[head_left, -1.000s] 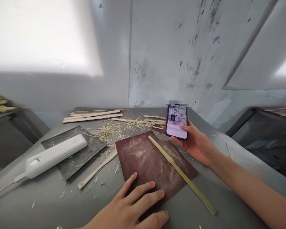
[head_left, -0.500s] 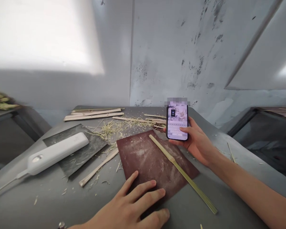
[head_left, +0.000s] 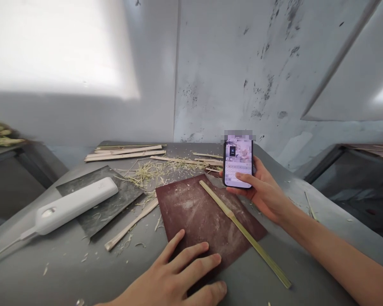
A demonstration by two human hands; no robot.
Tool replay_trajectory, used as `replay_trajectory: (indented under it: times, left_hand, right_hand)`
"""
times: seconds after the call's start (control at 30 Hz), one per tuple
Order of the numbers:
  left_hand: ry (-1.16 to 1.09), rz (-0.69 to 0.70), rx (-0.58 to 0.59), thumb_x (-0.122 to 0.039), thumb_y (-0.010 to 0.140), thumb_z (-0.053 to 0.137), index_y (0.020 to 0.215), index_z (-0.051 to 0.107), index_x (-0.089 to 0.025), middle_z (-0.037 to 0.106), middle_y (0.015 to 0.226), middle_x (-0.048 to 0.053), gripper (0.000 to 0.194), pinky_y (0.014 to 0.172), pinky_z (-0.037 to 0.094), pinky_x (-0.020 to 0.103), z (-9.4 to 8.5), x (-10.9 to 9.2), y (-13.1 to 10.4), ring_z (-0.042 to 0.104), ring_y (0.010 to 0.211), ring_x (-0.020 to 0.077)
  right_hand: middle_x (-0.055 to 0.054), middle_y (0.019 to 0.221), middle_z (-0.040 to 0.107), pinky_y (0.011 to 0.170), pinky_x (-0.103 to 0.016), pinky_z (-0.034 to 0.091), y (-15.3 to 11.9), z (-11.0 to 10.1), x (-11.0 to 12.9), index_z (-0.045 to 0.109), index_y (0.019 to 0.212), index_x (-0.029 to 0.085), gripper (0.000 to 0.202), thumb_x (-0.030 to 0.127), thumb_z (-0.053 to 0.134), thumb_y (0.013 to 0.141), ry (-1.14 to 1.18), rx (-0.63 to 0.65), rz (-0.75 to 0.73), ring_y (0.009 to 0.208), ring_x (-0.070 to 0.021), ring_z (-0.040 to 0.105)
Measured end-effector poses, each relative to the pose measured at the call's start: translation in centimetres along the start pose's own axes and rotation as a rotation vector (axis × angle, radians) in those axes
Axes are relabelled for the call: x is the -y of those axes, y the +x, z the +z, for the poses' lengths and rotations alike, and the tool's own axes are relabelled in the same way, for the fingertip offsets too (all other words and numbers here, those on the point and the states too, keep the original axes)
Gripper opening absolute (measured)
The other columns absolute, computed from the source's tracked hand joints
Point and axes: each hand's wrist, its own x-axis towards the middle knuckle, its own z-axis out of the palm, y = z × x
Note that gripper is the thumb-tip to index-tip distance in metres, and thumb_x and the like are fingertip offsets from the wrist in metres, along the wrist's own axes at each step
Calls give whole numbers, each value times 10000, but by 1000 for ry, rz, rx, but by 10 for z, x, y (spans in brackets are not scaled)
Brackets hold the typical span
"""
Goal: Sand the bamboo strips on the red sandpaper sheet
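The right hand [head_left: 268,193], its grip clamped around the phone [head_left: 238,154] at far right, has slid its thumb [head_left: 248,179] left across the keyboard [head_left: 247,168], leaving the bamboo strip [head_left: 231,215] untouched on the dark-red sheet [head_left: 191,212], where the left hand [head_left: 175,276] rests, fingers apart.

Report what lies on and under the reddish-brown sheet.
On the reddish-brown sheet: a greenish strip overhanging its near right edge, pale dust, and part of the spread left hand. Whatever lies beneath cannot be seen; the sheet covers it.
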Motion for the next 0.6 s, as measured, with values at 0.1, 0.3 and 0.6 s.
replay_trajectory:
  times: [0.1,0.3,0.6]
  left_hand:
    - [-5,-3,40,-376,1155,499,1458,667,-304,642,1562,-2,354,1331,327,511,0,-1,0,585,1466,214]
    - [-17,0,41,-382,1154,504,1452,673,-293,650,1554,14,354,1323,349,496,-3,-1,2,588,1466,212]
    - [14,-7,43,-374,1176,422,1470,660,-324,625,1579,-31,382,1330,322,509,3,-1,-2,563,1482,206]
  right_hand:
    - [-32,1319,789,739,-313,730,0,2,0,547,1404,360,731,277,926,785,-11,-4,8,1204,-303,774]
    - [-28,1324,785,702,-287,722,-1,0,0,557,1409,370,682,301,899,822,-30,-16,0,1219,-295,767]
    - [-24,1395,751,1004,-519,678,1,1,-1,593,1380,346,570,229,784,856,159,26,20,1215,-293,756]
